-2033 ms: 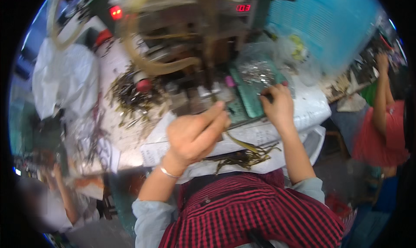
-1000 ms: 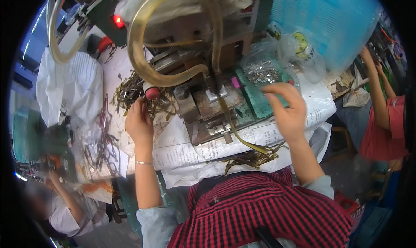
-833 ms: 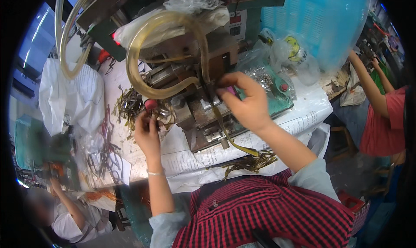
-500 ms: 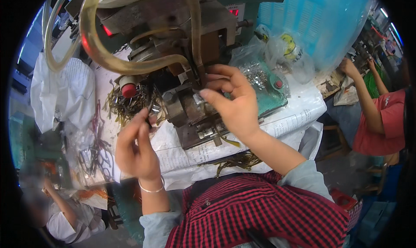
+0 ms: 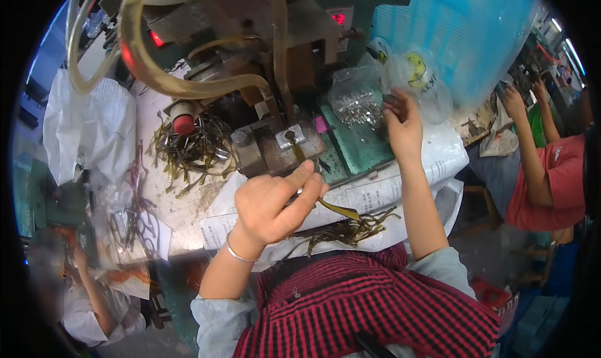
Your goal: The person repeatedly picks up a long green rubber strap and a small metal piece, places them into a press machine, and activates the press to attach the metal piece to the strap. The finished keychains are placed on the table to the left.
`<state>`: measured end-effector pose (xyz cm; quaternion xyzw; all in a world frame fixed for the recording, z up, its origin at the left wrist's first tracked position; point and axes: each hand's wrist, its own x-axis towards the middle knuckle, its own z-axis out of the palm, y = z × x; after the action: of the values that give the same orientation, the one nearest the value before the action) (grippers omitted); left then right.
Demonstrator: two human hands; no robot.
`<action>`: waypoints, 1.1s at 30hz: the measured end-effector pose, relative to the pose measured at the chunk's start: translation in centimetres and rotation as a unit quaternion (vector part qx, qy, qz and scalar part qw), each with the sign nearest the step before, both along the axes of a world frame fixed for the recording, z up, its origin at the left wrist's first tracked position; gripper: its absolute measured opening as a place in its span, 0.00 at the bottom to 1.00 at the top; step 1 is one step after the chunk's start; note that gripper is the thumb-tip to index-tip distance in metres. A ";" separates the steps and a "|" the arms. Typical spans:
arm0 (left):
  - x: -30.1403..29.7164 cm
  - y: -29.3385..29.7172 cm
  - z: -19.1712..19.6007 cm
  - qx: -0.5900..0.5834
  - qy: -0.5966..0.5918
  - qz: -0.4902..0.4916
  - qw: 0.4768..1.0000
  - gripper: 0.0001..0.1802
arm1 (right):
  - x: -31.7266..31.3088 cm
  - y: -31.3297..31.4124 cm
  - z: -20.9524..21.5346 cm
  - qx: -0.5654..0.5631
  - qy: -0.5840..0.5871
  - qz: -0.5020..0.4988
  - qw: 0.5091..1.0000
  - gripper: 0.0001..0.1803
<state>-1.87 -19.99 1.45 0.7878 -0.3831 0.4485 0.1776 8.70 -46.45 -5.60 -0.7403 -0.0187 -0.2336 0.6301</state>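
Observation:
My left hand (image 5: 272, 204) is in front of the press, its fingers pinching an olive-coloured strap (image 5: 297, 150). One end of the strap lies on the small bright metal block (image 5: 290, 137) of the press bed; its other end comes out below my fingers. My right hand (image 5: 405, 126) hovers at the right edge of a green tray (image 5: 360, 158) that carries small silver metal pieces (image 5: 362, 111). Its fingers are curled together, with something small and dark at the tips that I cannot make out.
Thick yellowish hoses (image 5: 188, 90) loop in front of the press. A red button (image 5: 183, 124) and a pile of olive straps (image 5: 191, 148) are to its left. More straps (image 5: 354, 230) lie at the table's front edge. A blue basket (image 5: 432, 26) stands behind; people work on both sides.
My right hand has left the press and moved right to the tray. My left hand has moved right and now pinches the strap at the press bed, which is uncovered.

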 end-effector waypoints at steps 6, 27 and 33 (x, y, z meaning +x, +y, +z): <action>-0.2 0.3 -0.2 -0.004 -0.001 0.001 1.000 0.14 | -4.2 0.3 -0.4 -0.303 0.089 0.026 0.948 0.11; -0.5 16.2 -8.6 0.154 0.232 0.414 0.867 0.11 | -2.0 2.2 -1.4 -0.233 -0.065 -0.041 0.969 0.07; -1.7 16.4 -9.3 -0.055 0.224 0.378 0.896 0.10 | -7.0 -3.2 -2.5 -0.299 -0.073 -0.133 0.942 0.09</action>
<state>-3.54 -3.60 -7.84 0.9419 0.0193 0.3137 0.1189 1.69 -49.70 -8.09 -0.8713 -0.0347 -0.3524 0.3398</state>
